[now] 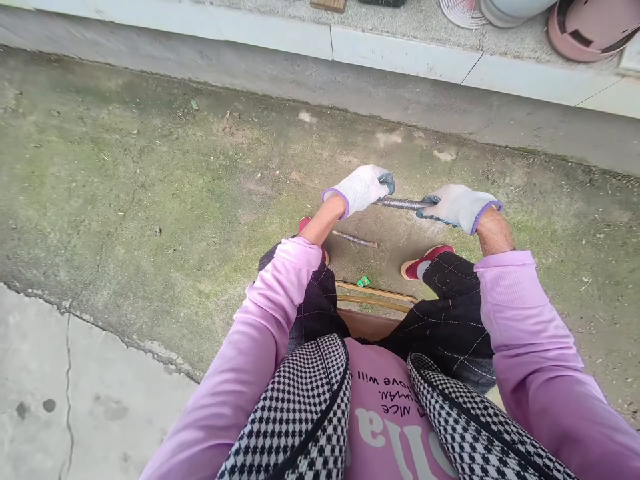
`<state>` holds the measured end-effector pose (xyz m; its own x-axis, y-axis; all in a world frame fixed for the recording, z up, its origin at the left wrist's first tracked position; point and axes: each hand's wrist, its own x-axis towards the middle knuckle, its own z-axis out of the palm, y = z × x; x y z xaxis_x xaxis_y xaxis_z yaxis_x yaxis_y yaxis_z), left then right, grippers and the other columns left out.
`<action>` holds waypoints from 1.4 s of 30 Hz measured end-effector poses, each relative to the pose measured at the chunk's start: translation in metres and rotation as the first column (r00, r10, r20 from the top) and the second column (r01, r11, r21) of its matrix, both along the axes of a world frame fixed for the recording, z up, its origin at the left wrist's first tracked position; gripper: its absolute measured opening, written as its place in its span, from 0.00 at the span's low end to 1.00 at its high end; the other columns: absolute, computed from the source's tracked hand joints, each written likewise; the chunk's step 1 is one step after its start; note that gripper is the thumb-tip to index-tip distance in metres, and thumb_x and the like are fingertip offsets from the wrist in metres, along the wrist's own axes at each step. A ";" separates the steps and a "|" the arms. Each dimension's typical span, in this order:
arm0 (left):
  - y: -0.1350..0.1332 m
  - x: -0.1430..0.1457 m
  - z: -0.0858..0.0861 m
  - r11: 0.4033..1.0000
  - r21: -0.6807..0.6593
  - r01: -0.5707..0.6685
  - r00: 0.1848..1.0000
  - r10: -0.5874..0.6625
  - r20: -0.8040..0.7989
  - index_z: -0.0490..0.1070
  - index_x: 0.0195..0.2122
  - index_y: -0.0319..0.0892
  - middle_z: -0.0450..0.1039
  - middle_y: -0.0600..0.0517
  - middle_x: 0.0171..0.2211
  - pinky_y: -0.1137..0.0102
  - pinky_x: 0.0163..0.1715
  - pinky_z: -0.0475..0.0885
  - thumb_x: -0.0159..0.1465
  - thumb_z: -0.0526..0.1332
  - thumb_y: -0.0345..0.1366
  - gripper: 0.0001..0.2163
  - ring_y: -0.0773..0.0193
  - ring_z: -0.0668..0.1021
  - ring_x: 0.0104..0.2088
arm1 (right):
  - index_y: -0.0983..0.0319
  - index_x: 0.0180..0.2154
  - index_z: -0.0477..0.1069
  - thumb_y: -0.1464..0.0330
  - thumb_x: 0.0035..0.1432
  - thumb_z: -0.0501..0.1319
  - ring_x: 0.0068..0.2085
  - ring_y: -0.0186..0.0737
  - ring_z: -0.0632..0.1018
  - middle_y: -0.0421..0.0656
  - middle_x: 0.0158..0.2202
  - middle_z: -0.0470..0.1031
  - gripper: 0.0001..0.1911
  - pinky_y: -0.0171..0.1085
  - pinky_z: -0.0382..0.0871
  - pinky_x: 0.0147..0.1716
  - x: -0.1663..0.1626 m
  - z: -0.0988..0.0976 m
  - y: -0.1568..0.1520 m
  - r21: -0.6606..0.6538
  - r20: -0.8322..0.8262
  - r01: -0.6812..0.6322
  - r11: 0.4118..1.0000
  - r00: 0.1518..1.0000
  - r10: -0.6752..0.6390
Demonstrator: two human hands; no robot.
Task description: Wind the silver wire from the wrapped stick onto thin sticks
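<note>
Both hands wear white knit gloves with grey palms and purple cuffs. My left hand (361,189) and my right hand (457,206) are each closed round one end of a short grey stick (404,204), held level in front of my knees. Below it, a second thin stick (354,239) lies on the mossy concrete ground between my feet. I sit with knees apart, in pink sleeves, dark trousers and red shoes (425,261).
A wooden seat edge (375,294) shows between my legs, with a small green scrap (363,281) beside it. A raised pale curb (400,57) runs along the back, with pink pots (590,30) on it. Cracked paler concrete (75,393) lies at lower left.
</note>
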<state>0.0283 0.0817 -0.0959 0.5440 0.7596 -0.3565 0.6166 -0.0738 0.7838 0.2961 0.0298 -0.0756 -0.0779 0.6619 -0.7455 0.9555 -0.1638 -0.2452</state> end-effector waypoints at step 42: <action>0.008 -0.003 0.008 0.988 -0.139 -0.073 0.996 0.080 0.045 0.79 0.33 0.43 0.77 0.56 0.28 0.68 0.45 0.73 0.71 0.70 0.21 0.12 0.64 0.74 0.37 | 0.59 0.43 0.92 0.50 0.57 0.84 0.27 0.38 0.74 0.40 0.29 0.79 0.21 0.37 0.68 0.26 -0.008 0.024 -0.019 -0.221 -0.434 0.122 0.968 0.876 -0.210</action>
